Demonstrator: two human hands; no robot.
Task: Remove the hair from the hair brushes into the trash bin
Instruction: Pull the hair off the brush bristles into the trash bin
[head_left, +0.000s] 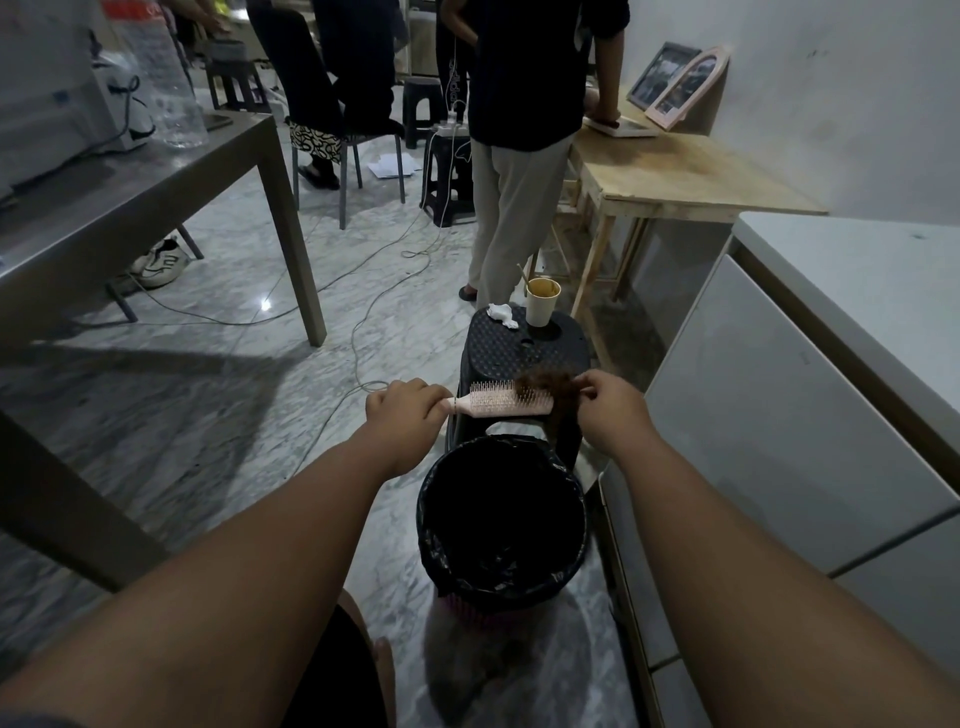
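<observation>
A pink hair brush (496, 404) is held level, bristles up, above the far rim of the trash bin. My left hand (402, 406) grips its handle. A clump of brown hair (548, 387) sits tangled in the bristles at the brush's right end, and my right hand (615, 410) pinches that clump with its fingertips. The trash bin (501, 582), round and lined with a black bag, stands on the marble floor directly below and nearer to me.
A black plastic stool (524, 348) behind the bin carries a paper cup (542, 301) and a crumpled tissue (503, 315). A person stands beyond it by a wooden table (675, 176). White cabinets (779, 426) line the right; a metal table (130, 202) stands left. Cables cross the floor.
</observation>
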